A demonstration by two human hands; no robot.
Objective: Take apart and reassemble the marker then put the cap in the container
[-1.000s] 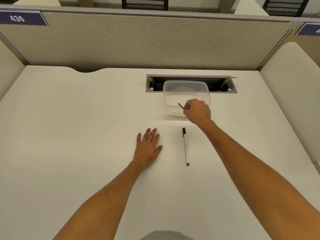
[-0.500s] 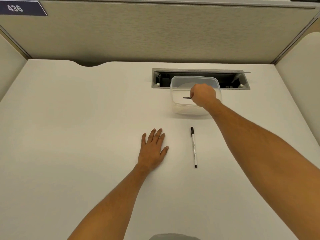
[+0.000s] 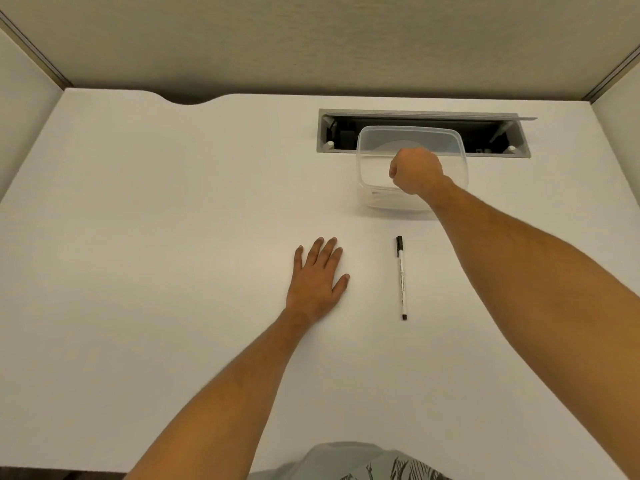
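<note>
my left hand (image 3: 317, 282) lies flat on the white desk (image 3: 173, 237), fingers spread out. it holds nothing. it only touches the desk top.

a little to the right of that hand lies the marker (image 3: 401, 277). it is thin and white with black ends, and it points away from me. it looks light and hard, so i think it rolls easily. i think the best place to pinch it is the middle of the white part, with thumb and two fingers.

farther from me, past the marker's far end, sits the clear container (image 3: 367, 188). it looks like thin, light plastic, so i guess a bump would slide it. behind it there is a grey slot (image 3: 322, 133) in the desk.

my right hand (image 3: 415, 174) is curled into a fist over the open top of the container. i cannot see the cap. it may be inside my fist or already down in the container, i cannot tell. it is small and light, so it could bounce when it drops.
</note>
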